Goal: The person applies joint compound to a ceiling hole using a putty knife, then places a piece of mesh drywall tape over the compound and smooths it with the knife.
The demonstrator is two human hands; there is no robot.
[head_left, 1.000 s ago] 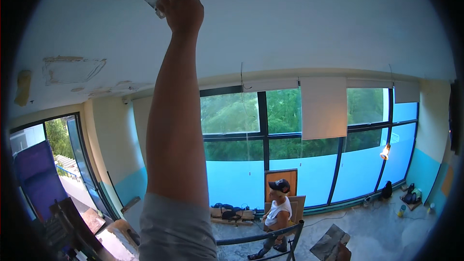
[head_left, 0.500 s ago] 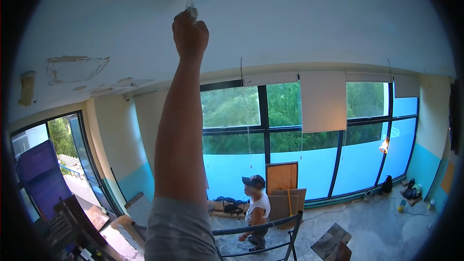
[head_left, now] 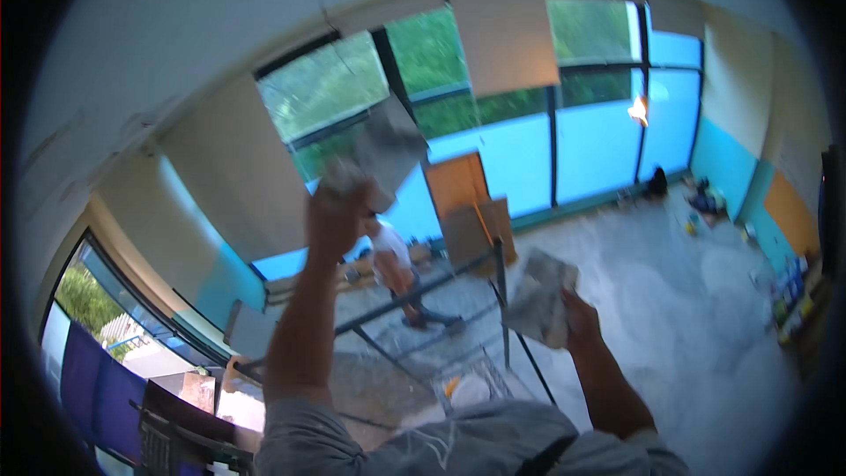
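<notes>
My left hand [head_left: 328, 225], smeared by motion, is raised in front of the windows. It is closed on a putty knife with a broad grey blade [head_left: 389, 143]. Lower and to the right, the fingers of my right hand [head_left: 582, 322] are wrapped on the edge of a flat grey plate [head_left: 538, 295]. The plate looks smudged with pale putty, and it is tilted. A gap separates the blade from the plate. Neither tool touches the ceiling [head_left: 203, 26].
A dark metal rail [head_left: 423, 286] runs in front of me, above the floor. Beyond it a person in a white top [head_left: 392, 251] is by the windows. Boards [head_left: 456, 181] lean there. A lit lamp [head_left: 639, 112] glows at right; purple cloth [head_left: 99, 379] hangs at left.
My left hand has come down from the ceiling with the putty knife. My right hand and its plate have risen further into view. The view has tilted down toward the floor.
</notes>
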